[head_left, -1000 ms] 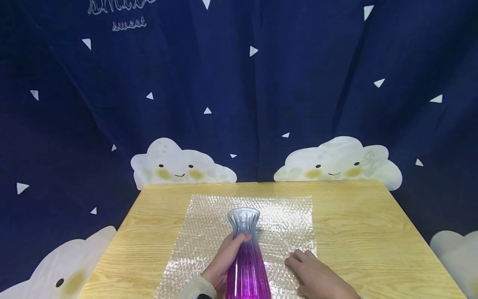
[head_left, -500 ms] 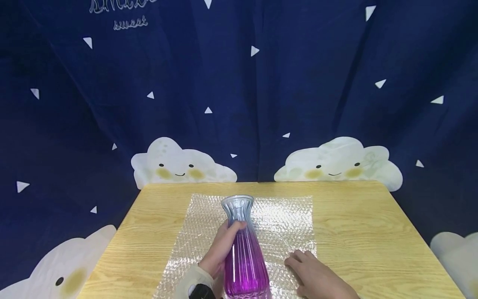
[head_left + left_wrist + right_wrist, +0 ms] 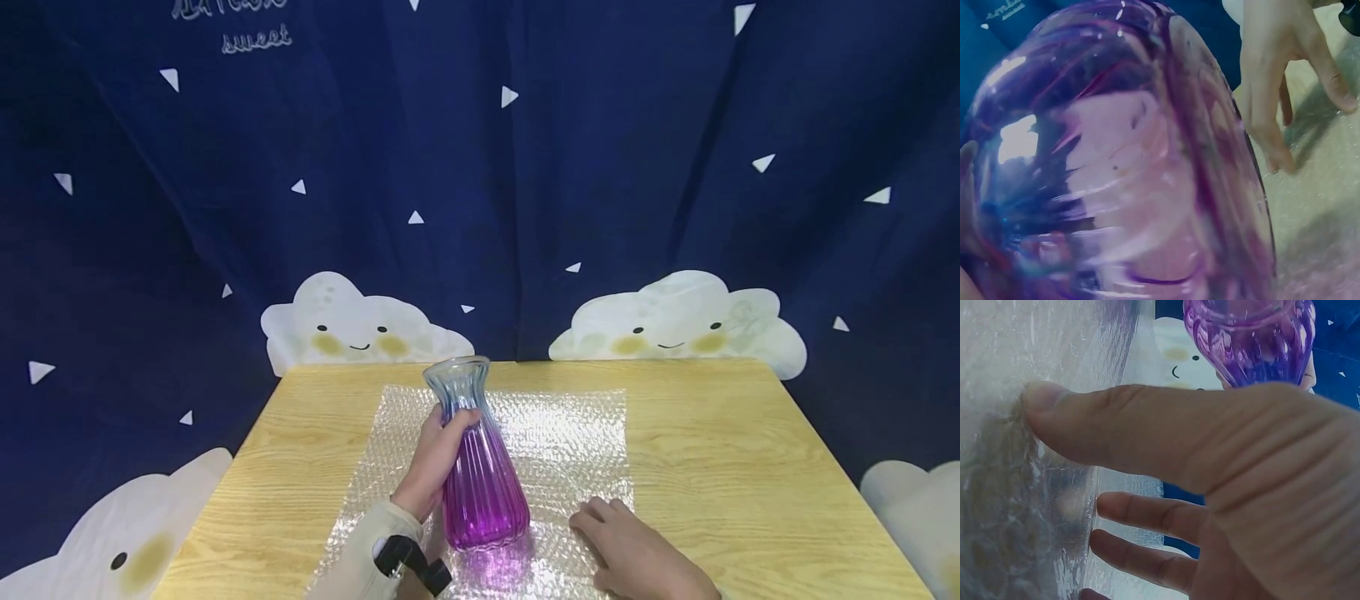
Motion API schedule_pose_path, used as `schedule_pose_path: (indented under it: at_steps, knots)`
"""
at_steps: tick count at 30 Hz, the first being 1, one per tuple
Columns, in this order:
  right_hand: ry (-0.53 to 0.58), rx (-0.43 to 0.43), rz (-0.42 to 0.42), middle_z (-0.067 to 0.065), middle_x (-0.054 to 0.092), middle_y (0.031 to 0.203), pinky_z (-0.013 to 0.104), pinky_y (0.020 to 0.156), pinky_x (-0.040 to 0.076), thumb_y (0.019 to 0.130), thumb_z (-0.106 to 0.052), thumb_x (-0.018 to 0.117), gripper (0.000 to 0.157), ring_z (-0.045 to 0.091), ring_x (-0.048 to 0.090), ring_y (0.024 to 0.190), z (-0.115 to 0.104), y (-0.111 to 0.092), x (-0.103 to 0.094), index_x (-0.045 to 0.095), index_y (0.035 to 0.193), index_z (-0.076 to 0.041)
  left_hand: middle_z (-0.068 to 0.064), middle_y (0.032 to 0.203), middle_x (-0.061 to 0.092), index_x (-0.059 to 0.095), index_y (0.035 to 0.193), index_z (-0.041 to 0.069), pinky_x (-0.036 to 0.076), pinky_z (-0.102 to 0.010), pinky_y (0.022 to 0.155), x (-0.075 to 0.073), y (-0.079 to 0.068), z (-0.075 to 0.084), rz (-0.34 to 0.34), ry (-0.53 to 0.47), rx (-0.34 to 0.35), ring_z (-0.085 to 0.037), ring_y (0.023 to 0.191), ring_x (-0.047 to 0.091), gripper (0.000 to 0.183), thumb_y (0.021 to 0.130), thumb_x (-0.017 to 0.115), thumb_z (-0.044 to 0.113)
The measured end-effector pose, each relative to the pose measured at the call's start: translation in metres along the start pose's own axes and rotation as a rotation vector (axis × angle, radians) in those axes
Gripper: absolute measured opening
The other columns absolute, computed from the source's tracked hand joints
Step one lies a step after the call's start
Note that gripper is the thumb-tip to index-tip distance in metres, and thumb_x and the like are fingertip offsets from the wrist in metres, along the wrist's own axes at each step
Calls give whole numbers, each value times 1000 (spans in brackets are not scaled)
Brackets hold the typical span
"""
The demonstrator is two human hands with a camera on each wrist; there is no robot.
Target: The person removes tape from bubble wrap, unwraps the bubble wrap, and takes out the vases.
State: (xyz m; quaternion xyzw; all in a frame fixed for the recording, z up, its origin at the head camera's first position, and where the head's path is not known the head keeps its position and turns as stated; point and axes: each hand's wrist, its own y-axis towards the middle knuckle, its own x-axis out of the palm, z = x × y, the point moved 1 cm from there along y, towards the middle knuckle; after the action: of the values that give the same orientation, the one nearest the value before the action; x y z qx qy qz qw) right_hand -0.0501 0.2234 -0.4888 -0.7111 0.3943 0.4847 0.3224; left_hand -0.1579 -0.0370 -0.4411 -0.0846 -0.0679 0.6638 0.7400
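Note:
A ribbed glass vase point(image 3: 483, 487), clear blue at the flared mouth and purple toward the base, tilts a little to the left in the head view. My left hand point(image 3: 435, 458) grips it round the neck, thumb across the front. The vase's purple body point(image 3: 1129, 156) fills most of the left wrist view. Beneath it a sheet of bubble wrap point(image 3: 558, 429) lies flat on the table. My right hand point(image 3: 626, 546) rests on the sheet's right side, its thumb and fingertips touching the plastic in the right wrist view. Nothing is held in that hand.
The wooden table point(image 3: 735, 467) extends to both sides of the bubble wrap. Behind it hangs a dark blue curtain point(image 3: 480, 167) printed with clouds and triangles. A black strap point(image 3: 408, 562) sits on the left wrist.
My left hand has carried the vase away from me and slightly left, so its base now shows in the head view. The right hand has stayed in place on the bubble wrap.

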Motion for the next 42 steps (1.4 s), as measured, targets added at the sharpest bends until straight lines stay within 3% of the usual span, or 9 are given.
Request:
schedule_pose_path:
  at_steps: [8,13,17,24,30,42]
  knots:
    - [20,16,-19,3,59,127,47,87,58,63,-17,79,65,24,57,107,1,-1,-1,60,125,-15,-11,115,62,46,128,15,56,-32,83,2,6,9,105,67,66,-21,93,65,55,85,67,43]
    - [17,18,-14,0,60,123,44,84,59,63,-17,78,63,20,56,103,1,-1,-1,61,123,-16,-9,122,62,47,130,17,51,-41,102,6,9,17,136,113,139,-22,107,63,55,85,67,42]
    - [5,18,-7,0,60,122,43,84,58,63,-16,78,62,19,56,102,0,-1,-2,61,123,-16,-8,124,61,46,130,17,46,-46,108,8,15,23,152,111,161,-25,113,61,56,84,68,41]
    - [2,18,-4,1,60,123,44,87,58,62,-14,76,63,20,56,102,0,-1,-4,61,123,-16,-8,121,61,47,126,16,48,-42,105,9,26,33,229,93,202,-23,110,60,52,84,68,37]
    - [-4,5,-5,-2,59,121,43,88,58,63,-16,78,62,20,57,104,0,-1,-2,60,123,-18,-10,124,57,44,130,13,44,-42,110,7,37,39,290,85,221,-25,113,57,57,84,69,37]
    - [17,24,-40,-1,59,124,43,89,58,65,-15,78,62,22,56,107,1,-1,-3,60,123,-17,-9,127,57,40,134,14,44,-42,113,6,58,49,378,118,334,-25,119,57,65,82,71,38]
